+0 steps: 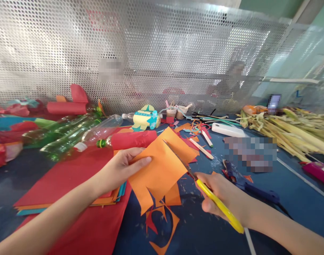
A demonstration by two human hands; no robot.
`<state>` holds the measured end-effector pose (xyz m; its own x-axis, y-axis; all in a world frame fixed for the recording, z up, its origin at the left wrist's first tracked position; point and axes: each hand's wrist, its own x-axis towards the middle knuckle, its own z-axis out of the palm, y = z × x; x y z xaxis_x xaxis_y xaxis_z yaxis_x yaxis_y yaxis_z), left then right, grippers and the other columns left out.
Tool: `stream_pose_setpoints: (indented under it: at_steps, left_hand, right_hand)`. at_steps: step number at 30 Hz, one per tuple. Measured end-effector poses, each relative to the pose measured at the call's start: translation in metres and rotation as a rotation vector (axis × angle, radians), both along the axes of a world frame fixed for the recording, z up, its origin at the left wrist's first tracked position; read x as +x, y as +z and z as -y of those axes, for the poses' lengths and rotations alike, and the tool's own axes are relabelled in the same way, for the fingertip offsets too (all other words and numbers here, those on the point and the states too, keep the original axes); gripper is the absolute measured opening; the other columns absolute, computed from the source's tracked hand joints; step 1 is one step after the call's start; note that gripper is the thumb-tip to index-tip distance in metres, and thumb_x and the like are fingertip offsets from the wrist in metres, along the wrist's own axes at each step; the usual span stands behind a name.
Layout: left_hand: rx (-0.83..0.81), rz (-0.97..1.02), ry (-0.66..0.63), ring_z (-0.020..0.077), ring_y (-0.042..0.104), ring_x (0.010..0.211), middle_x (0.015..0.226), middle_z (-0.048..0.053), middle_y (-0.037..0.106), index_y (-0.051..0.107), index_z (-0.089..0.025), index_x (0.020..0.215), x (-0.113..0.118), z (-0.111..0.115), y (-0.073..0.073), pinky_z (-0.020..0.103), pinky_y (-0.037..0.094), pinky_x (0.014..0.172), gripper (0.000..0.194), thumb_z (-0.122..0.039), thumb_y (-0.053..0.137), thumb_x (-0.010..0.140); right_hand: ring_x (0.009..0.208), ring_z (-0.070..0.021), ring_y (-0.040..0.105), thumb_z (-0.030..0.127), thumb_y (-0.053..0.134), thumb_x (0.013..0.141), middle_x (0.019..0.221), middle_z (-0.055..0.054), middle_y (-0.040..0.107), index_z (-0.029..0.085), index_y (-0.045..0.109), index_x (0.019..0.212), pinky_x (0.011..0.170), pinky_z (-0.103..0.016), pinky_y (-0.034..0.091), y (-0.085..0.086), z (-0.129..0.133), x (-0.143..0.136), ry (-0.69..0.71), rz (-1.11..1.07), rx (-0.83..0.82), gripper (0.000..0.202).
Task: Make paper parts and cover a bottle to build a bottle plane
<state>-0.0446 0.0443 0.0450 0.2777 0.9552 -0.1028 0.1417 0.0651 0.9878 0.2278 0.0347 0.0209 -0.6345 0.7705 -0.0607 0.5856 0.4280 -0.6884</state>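
In the head view, my left hand [124,164] pinches the left edge of an orange sheet of paper [158,166], with the thumb on top. My right hand [217,191] grips yellow-handled scissors [219,205]. Their blades run into the sheet along a cut at its right side, and a strip stands off beyond the cut. The sheet has jagged notches along its lower edge. Below it on the blue table [140,237] lie curved orange scraps [175,223] and a small red scrap [151,223].
Stacked red sheets [71,177] lie at left. Behind them are green and clear bottles [68,138] and a red-wrapped bottle [132,140]. A blue glue gun [260,193] rests at right, near dried husks [291,127]. A perforated metal screen [151,53] stands at the back.
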Motion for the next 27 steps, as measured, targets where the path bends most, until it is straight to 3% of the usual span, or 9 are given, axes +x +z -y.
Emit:
stream_pose_setpoints:
  at_steps: [4, 7, 12, 19, 23, 27]
  left_hand:
    - [-0.040, 0.015, -0.011, 0.0226, 0.073, 0.078, 0.086, 0.005, 0.077, 0.071, -0.020, 0.094, 0.001, 0.002, -0.001, 0.027, 0.060, 0.065, 0.029, -0.043, 0.070, 0.076]
    - [-0.035, 0.030, -0.064, 0.0220, 0.073, 0.083, 0.089, 0.003, 0.077, 0.071, -0.023, 0.095, 0.001, 0.003, -0.003, 0.027, 0.059, 0.068, 0.025, -0.041, 0.068, 0.078]
    - [-0.025, -0.014, -0.118, 0.0229, 0.072, 0.088, 0.093, 0.002, 0.076, 0.071, -0.025, 0.098, 0.002, 0.003, -0.005, 0.030, 0.059, 0.075, 0.025, -0.041, 0.064, 0.081]
    - [-0.018, -0.019, -0.141, 0.0230, 0.071, 0.091, 0.096, 0.002, 0.076, 0.071, -0.025, 0.100, 0.002, 0.002, -0.007, 0.028, 0.058, 0.075, 0.025, -0.040, 0.064, 0.082]
    - [-0.039, -0.010, -0.116, 0.0233, 0.072, 0.087, 0.094, 0.004, 0.076, 0.071, -0.023, 0.101, 0.003, 0.000, -0.006, 0.031, 0.058, 0.075, 0.029, -0.042, 0.065, 0.081]
    - [-0.111, 0.008, -0.127, 0.0235, 0.072, 0.083, 0.095, 0.005, 0.076, 0.073, -0.023, 0.096, 0.001, -0.004, -0.005, 0.032, 0.059, 0.075, 0.030, -0.045, 0.068, 0.077]
  right_hand:
    - [0.048, -0.0102, 0.029, 0.064, 0.050, 0.081, 0.058, 0.008, 0.035, 0.023, 0.034, 0.077, 0.046, -0.025, 0.023, 0.004, -0.001, 0.000, 0.035, 0.016, -0.059, 0.045]
    - [0.050, -0.0112, 0.031, 0.052, 0.053, 0.084, 0.059, 0.007, 0.036, 0.023, 0.036, 0.082, 0.048, -0.024, 0.027, 0.006, 0.000, 0.000, 0.046, 0.021, -0.079, 0.034]
    - [0.051, -0.0128, 0.038, 0.062, 0.048, 0.082, 0.063, 0.005, 0.041, 0.022, 0.038, 0.087, 0.049, -0.026, 0.029, 0.006, 0.001, -0.001, 0.057, 0.010, -0.038, 0.042]
    - [0.045, -0.0105, 0.030, 0.088, 0.025, 0.072, 0.056, 0.007, 0.035, 0.021, 0.042, 0.081, 0.044, -0.026, 0.020, -0.005, -0.001, -0.004, 0.030, -0.053, -0.007, 0.070]
    - [0.046, -0.0092, 0.025, 0.088, 0.020, 0.073, 0.054, 0.007, 0.032, 0.022, 0.031, 0.068, 0.044, -0.025, 0.018, -0.015, -0.001, -0.006, -0.031, -0.060, 0.044, 0.067]
    - [0.046, -0.0091, 0.027, 0.088, 0.019, 0.073, 0.055, 0.006, 0.033, 0.023, 0.030, 0.067, 0.044, -0.025, 0.020, -0.020, -0.002, -0.011, -0.045, -0.084, 0.012, 0.066]
